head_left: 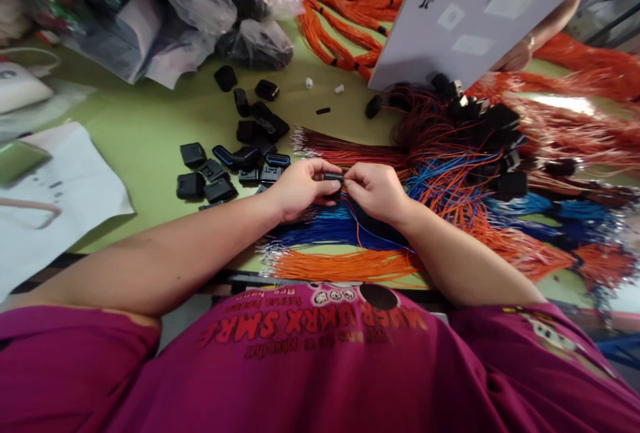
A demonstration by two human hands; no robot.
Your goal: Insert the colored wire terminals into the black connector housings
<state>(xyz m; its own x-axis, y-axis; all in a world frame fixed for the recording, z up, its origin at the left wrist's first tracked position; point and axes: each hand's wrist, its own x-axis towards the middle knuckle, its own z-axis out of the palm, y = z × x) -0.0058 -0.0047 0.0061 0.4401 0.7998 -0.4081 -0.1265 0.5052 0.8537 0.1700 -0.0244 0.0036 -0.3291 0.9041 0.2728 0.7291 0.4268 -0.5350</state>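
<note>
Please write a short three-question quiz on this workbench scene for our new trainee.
1. Which of the person's hands has its thumb across the small black piece?
2. True or false: the dark blue wires lie nearer the shirt than the front orange bundle does.
3. Fill in: the large white sheet lies toward the person's ___ side.

Key: 1. The left hand. 2. False. 3. Left.
</note>
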